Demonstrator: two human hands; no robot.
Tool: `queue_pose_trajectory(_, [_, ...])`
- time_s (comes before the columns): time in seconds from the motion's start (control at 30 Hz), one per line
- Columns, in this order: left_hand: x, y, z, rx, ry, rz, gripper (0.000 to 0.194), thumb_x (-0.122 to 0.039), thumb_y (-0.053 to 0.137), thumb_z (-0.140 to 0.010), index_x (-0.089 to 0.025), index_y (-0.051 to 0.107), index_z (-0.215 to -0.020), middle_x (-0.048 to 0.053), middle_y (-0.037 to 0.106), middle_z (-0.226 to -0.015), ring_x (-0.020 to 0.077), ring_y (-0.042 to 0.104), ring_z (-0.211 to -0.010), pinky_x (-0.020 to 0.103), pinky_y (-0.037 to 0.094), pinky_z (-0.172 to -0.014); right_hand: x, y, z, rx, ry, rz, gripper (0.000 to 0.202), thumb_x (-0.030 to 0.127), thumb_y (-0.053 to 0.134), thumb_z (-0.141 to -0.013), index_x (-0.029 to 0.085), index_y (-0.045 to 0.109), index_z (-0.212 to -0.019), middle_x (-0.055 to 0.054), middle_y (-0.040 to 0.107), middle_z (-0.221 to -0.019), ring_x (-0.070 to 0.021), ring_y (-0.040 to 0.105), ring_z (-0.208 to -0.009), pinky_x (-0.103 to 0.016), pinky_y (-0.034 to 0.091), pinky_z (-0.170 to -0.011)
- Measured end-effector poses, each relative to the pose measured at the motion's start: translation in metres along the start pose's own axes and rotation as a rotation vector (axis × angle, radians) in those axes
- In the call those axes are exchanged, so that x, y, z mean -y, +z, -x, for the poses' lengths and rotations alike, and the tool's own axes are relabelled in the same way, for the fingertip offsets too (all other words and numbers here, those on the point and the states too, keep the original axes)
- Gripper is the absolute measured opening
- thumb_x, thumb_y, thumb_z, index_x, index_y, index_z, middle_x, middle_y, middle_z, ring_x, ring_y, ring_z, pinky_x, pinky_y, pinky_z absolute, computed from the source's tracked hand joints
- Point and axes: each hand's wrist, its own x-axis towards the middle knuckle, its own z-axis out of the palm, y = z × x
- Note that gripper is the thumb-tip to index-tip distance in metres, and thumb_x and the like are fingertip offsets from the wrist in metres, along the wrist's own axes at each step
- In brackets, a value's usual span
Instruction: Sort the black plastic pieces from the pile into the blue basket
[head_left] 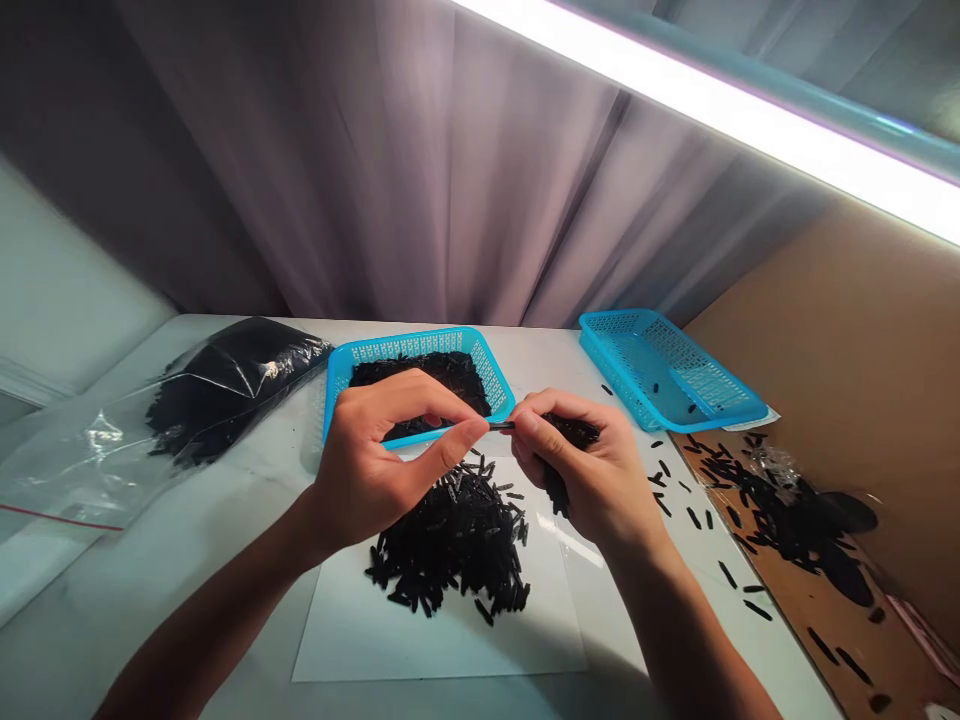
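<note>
Above a heap of small black strip-like pieces point(457, 550), my two hands meet around one thin black piece point(501, 426). My left hand point(397, 450) pinches its left end between thumb and forefinger. At the other end, the thumb and forefinger of my right hand point(585, 450) close on it, while more black pieces point(559, 485) are bunched in that palm. The heap lies on a white sheet point(450, 650). Just behind my hands, a blue basket point(495, 365) holds many similar black pieces.
A clear zip bag point(97, 450) of black pieces lies at left. At back right stands a second blue basket point(675, 370) with a few pieces inside. Loose black pieces point(727, 575) are scattered along the table's right side and over brown cardboard point(795, 620). A bright tube light point(712, 90) hangs above.
</note>
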Motion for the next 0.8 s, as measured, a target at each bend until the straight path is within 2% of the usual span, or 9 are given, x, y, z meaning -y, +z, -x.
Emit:
queue_pose_trajectory(0.27, [0.008,0.0,-0.005,-0.038,-0.076,-0.01,0.017,-0.018,0.07,-0.092,-0.02,0.07,-0.074,-0.002,0.072,-0.072,0.0129,0.065,-0.067,0.029,0.052,-0.063,-0.004,0.001,-0.005,-0.04,0.067,-0.044,0.03,0.046,0.075,-0.092,0.018,0.074,-0.08,0.003,0.053,-0.061,-0.0073,0.04,-0.047,-0.022,0.025,-0.042])
queue_pose_trajectory(0.67, [0.008,0.0,-0.003,-0.029,0.049,-0.07,0.011,-0.016,0.073,-0.091,-0.023,0.073,-0.082,-0.002,0.076,-0.078,0.0143,0.069,-0.072,0.031,0.055,-0.069,-0.002,0.002,0.001,-0.006,0.059,-0.038,0.019,0.038,0.078,-0.091,0.021,0.077,-0.086,0.004,0.052,-0.059,-0.0082,0.04,-0.05,-0.023,0.026,-0.044])
queue_pose_trajectory(0.73, [0.012,0.001,-0.004,-0.077,0.052,-0.169,0.013,-0.018,0.072,-0.092,-0.022,0.073,-0.08,-0.003,0.076,-0.077,0.0143,0.068,-0.071,0.031,0.055,-0.068,-0.002,0.002,-0.001,-0.013,0.069,-0.056,0.019,0.039,0.078,-0.09,0.02,0.078,-0.088,0.004,0.052,-0.06,-0.0083,0.041,-0.05,-0.023,0.026,-0.044])
queue_pose_trajectory(0.8, [0.017,0.001,-0.006,-0.169,0.054,-0.324,0.006,-0.019,0.071,-0.093,-0.022,0.075,-0.089,-0.001,0.077,-0.085,0.016,0.069,-0.077,0.031,0.056,-0.07,-0.003,0.002,-0.004,-0.008,0.101,-0.124,0.023,0.042,0.078,-0.09,0.019,0.079,-0.091,0.004,0.052,-0.062,-0.0074,0.04,-0.049,-0.022,0.024,-0.043])
